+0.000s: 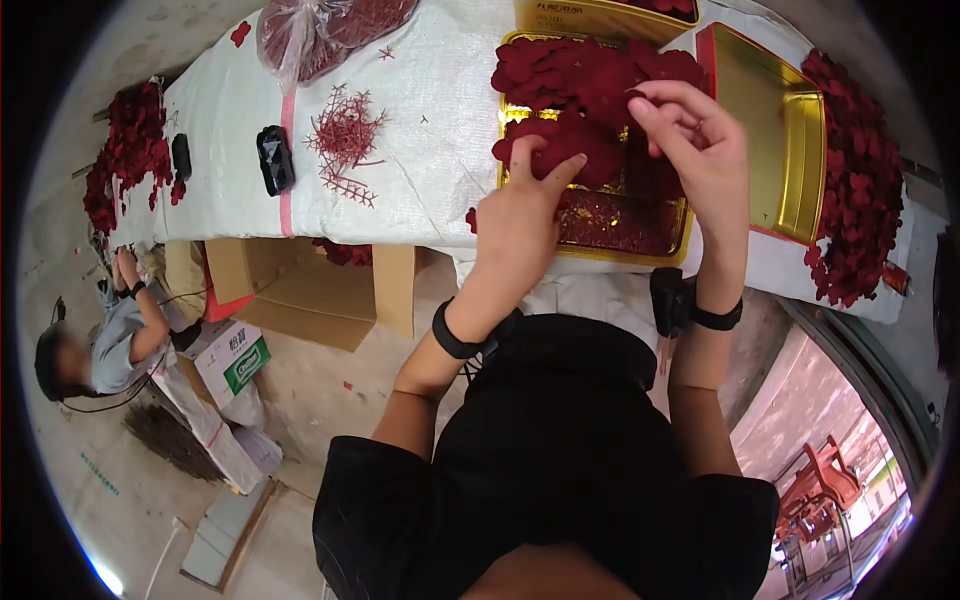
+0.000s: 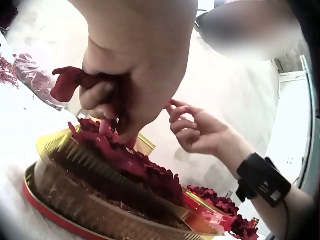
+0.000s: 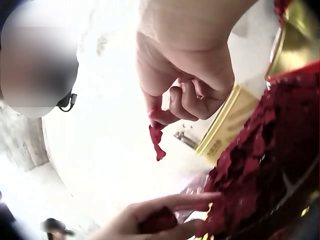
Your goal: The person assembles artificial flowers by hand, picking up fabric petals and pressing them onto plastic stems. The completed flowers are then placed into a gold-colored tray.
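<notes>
Pinching one dark red petal [image 3: 157, 140] by its edge, our right hand [image 1: 700, 140] hangs above the heap of petals [image 1: 590, 75] in the gold tray [image 1: 620, 256]. Our left hand [image 1: 520, 215], just beside it, grips a small bunch of petals [image 1: 560, 140]. We judge them very light, soft and easily creased, so a gentle fingertip hold at the edge is best.
</notes>
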A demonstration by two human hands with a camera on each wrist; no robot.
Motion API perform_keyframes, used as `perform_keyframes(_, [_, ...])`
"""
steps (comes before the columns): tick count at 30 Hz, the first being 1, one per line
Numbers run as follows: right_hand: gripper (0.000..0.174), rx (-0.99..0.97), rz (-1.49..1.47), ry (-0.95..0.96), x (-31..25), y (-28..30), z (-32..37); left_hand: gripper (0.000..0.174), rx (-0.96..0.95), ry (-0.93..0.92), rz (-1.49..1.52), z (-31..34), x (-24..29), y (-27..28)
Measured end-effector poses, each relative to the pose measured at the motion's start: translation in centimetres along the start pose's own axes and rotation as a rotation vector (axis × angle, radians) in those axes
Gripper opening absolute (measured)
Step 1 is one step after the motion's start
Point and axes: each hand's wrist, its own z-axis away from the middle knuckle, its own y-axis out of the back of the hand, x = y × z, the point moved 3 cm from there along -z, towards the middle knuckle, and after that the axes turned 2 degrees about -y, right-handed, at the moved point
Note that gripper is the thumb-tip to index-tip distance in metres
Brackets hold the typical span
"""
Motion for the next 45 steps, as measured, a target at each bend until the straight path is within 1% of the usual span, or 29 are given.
perform_keyframes(2, [0.02, -0.097, -0.168, -0.157, -0.3, -0.9, 0.8, 0.053, 0.076, 0.018, 0.042, 0.5, -0.2, 1.2])
perform_keyframes(3, [0.021, -0.156, -0.199, -0.244, 0.6, -1.3, 0.8, 0.05, 0.116, 0.022, 0.061, 0.7, -0.5, 1.8])
perform_keyframes(4, [0.02, -0.163, -0.166, -0.272, 1.9, -1.8, 0.8, 0.048, 0.119, 0.045, 0.08, 1.0, -1.0, 2.2])
perform_keyframes(5, [0.019, -0.126, -0.001, -0.209, 4.0, -2.4, 0.6, 0.047, 0.122, 0.069, 0.099, 1.5, -1.6, 2.7])
perform_keyframes(6, [0.018, -0.091, 0.165, -0.145, 4.8, -3.2, 0.6, 0.045, 0.126, 0.094, 0.117, 1.9, -2.0, 3.2])
perform_keyframes(7, [0.015, 0.016, 0.473, 0.022, 4.7, -3.3, 1.0, 0.043, 0.172, 0.131, 0.127, 2.2, -2.3, 3.6])
perform_keyframes(10, [0.014, 0.118, 0.569, 0.061, 4.0, -2.9, 1.1, 0.044, 0.201, 0.133, 0.12, 2.4, -2.6, 4.6])
perform_keyframes(11, [0.011, 0.138, 0.61, 0.071, 3.7, -2.5, 0.8, 0.044, 0.17, 0.113, 0.13, 2.3, -2.5, 4.7])
perform_keyframes(12, [0.011, 0.13, 0.713, 0.118, 3.5, -2.0, 0.3, 0.044, 0.154, 0.061, 0.137, 2.0, -2.1, 4.6])
perform_keyframes(14, [0.013, 0.038, 0.787, 0.162, 3.1, -1.6, -0.7, 0.045, 0.126, -0.051, 0.154, 1.4, -0.7, 4.0])
perform_keyframes(15, [0.014, -0.001, 0.821, 0.177, 3.3, -1.7, -1.2, 0.047, 0.105, -0.059, 0.135, 1.2, 0.1, 3.3])
perform_keyframes(17, [0.016, -0.081, 0.887, 0.209, 3.5, -2.2, -2.0, 0.051, 0.026, 0.011, 0.019, 0.8, 1.1, 2.0])
perform_keyframes(19, [0.016, -0.092, 0.987, 0.24, 4.1, -2.8, -2.3, 0.057, -0.059, 0.099, -0.074, 0.4, 2.2, 1.2])
perform_keyframes(20, [0.016, -0.098, 1.037, 0.253, 4.4, -3.1, -2.3, 0.055, -0.072, 0.114, -0.114, 0.3, 2.6, 0.8])
perform_keyframes(21, [0.015, -0.082, 1.009, 0.252, 4.3, -3.2, -2.3, 0.052, -0.086, 0.132, -0.154, 0.2, 2.7, 0.3])
perform_keyframes(22, [0.014, -0.077, 0.964, 0.199, 4.1, -3.1, -2.3, 0.049, -0.099, 0.152, -0.194, 0.1, 2.6, 0.0])
perform_keyframes(24, [0.014, -0.07, 0.874, 0.098, 3.4, -2.9, -2.4, 0.056, -0.097, 0.16, -0.173, -0.4, 1.9, -0.7])
perform_keyframes(25, [0.013, -0.074, 0.85, 0.096, 3.4, -2.8, -2.4, 0.059, -0.098, 0.162, -0.16, -0.5, 1.7, -0.9])
perform_keyframes(27, [0.012, -0.075, 0.807, 0.089, 3.5, -2.2, -2.5, 0.06, -0.118, 0.156, -0.163, -0.5, 1.7, -0.9])
perform_keyframes(31, [0.013, 0.051, 0.44, 0.103, 1.1, -0.5, -2.1, 0.06, -0.139, 0.149, -0.175, -0.5, 1.7, -1.3])
perform_keyframes(34, [0.012, 0.023, 0.208, 0.033, -0.9, 0.3, -1.1, 0.06, -0.136, 0.168, -0.151, -0.5, 1.7, -1.1])
perform_keyframes(37, [0.012, -0.095, 0.043, -0.083, -0.9, 0.2, -0.1, 0.052, -0.114, 0.11, -0.158, -0.5, 1.3, -0.8])
perform_keyframes(39, [0.015, -0.188, -0.097, -0.178, -0.1, 0.2, 0.2, 0.051, -0.022, 0.09, -0.079, 0.3, 0.9, 0.4])
perform_keyframes(40, [0.015, -0.207, -0.105, -0.216, 0.9, 0.2, 0.3, 0.05, 0.024, 0.078, -0.039, 0.6, 0.9, 1.0])
perform_keyframes(41, [0.016, -0.225, -0.115, -0.252, 2.2, 0.1, 0.4, 0.04, 0.051, 0.181, -0.001, 0.7, 0.5, 1.5])
perform_keyframes(42, [0.016, -0.243, -0.126, -0.289, 3.5, -0.2, 0.5, 0.04, 0.069, 0.178, 0.011, 1.0, -0.1, 1.9])
perform_keyframes(43, [0.016, -0.198, -0.082, -0.319, 4.9, -0.4, 0.6, 0.041, 0.086, 0.175, 0.022, 1.3, -0.9, 2.3])
perform_keyframes(45, [0.016, -0.101, 0.187, -0.217, 6.0, -0.6, 0.9, 0.041, 0.13, 0.172, 0.032, 1.5, -2.0, 2.7])
